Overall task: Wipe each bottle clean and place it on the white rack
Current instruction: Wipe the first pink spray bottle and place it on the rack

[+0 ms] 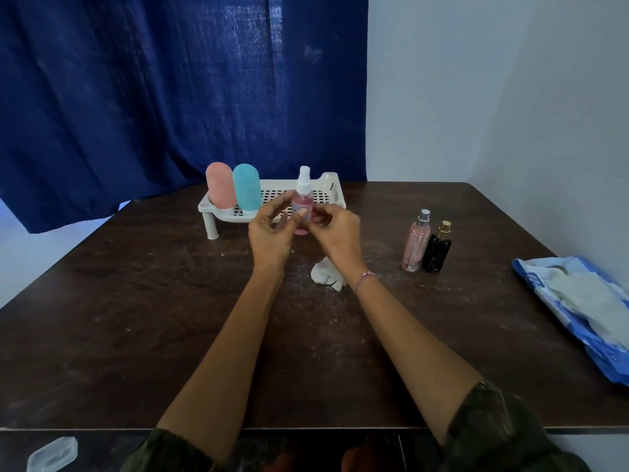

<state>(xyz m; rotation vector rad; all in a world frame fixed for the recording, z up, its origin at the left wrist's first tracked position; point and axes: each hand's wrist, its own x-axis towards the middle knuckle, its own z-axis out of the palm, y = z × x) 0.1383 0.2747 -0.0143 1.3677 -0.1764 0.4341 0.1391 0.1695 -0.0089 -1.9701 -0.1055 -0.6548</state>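
Note:
A small pink spray bottle [302,199] with a white nozzle stands upright above the table, held between both hands. My left hand [272,233] pinches its left side and my right hand [335,233] pinches its right side. Right behind it stands the white rack [326,192], which carries a pink bottle [220,190] and a teal bottle [246,190] at its left end. A crumpled white wipe [326,274] lies on the table under my right wrist. A clear pink spray bottle [416,241] and a black bottle [437,248] stand on the right.
A blue pack of wipes [578,311] lies open at the dark table's [136,318] right edge. A blue curtain [170,97] hangs behind the table. A clear plastic lid [51,454] lies below the front edge on the left.

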